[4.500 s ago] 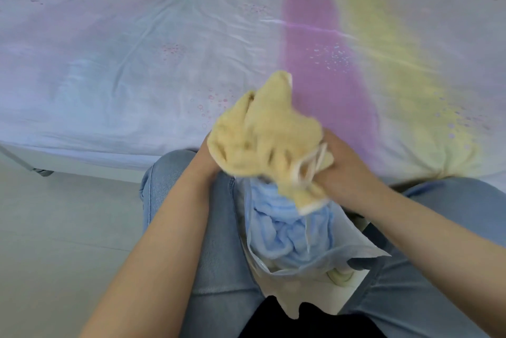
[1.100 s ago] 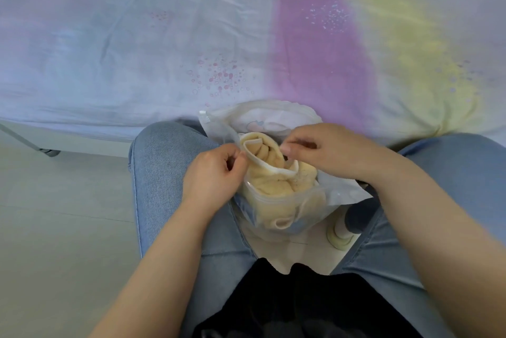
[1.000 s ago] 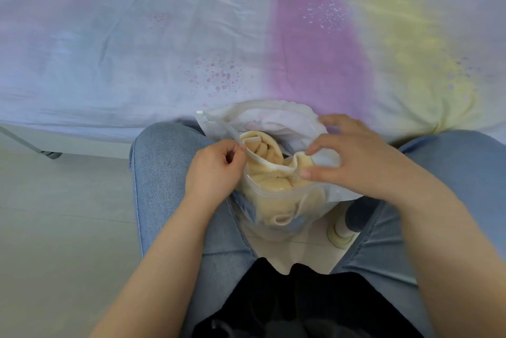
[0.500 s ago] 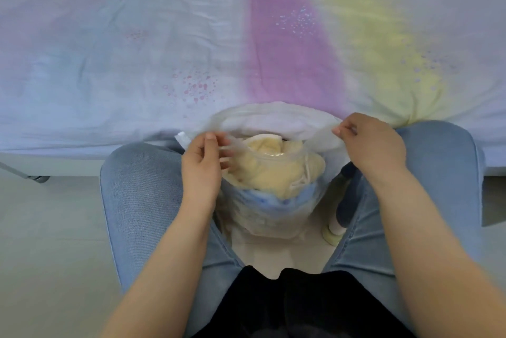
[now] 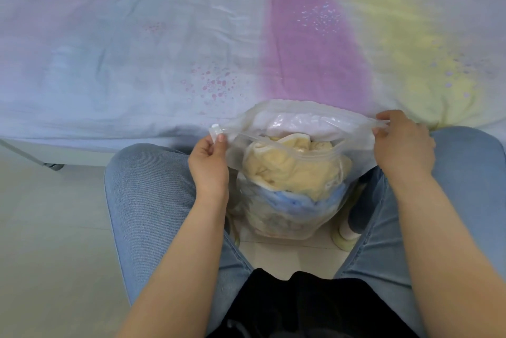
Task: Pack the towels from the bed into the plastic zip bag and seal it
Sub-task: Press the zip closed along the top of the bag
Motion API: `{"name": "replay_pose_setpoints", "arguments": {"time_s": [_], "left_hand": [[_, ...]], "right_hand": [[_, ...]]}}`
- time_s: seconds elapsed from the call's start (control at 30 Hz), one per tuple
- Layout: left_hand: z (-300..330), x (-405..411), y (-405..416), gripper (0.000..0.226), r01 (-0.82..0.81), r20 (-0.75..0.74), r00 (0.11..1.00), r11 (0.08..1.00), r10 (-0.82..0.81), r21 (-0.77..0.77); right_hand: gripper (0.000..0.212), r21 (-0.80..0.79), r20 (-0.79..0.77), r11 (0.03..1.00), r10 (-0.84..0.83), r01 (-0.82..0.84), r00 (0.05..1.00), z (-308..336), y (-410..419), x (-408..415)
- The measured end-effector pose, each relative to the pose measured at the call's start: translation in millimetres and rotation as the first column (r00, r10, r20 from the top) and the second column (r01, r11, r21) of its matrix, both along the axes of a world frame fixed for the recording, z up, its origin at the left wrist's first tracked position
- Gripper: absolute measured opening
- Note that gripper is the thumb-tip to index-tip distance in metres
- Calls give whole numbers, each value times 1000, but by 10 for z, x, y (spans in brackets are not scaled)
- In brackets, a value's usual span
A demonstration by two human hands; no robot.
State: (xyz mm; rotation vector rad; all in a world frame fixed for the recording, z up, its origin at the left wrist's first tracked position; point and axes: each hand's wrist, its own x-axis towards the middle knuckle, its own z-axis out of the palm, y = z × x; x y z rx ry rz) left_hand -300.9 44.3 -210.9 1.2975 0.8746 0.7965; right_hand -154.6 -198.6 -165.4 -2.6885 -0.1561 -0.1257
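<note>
The bed (image 5: 137, 44) now lies bare of towels across its pastel sheet, where a few seconds ago the yellow towel was still being pushed in above the bag's mouth, so by my judgement the packing is over and only the sealing is left. One plastic zip bag (image 5: 293, 217) stands between the person's knees, just in front of the bed's edge, bulging and with its mouth still gaping. Two towels can be counted through the clear wall: one yellow towel (image 5: 290, 173) on top, now sunk below the near zip track, and one blue towel (image 5: 298, 202) beneath it; paler cloth under that is too muddled to count. Both hands have moved outward from the middle of the opening to its ends, pulling the rim taut. The right hand (image 5: 402, 143) pinches the right corner with curled fingers, and the left hand (image 5: 209, 161) pinches the left corner just below the one white slider (image 5: 215, 130), which sits at the far left end, unpulled.
</note>
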Motion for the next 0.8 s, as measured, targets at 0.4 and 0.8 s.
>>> {"name": "replay_pose_setpoints", "arguments": {"time_s": [0.4,0.8], "left_hand": [[65,-14,-96,19,98,69,993,994,-94,-56],[29,-134,-128,18,107,-56,994,976,-97,191]], "right_hand": [[36,-65,77,703,711,-708,699,498,1477,-966],[22,-4,32,709,705,-705,708,349,1490,-784]]}}
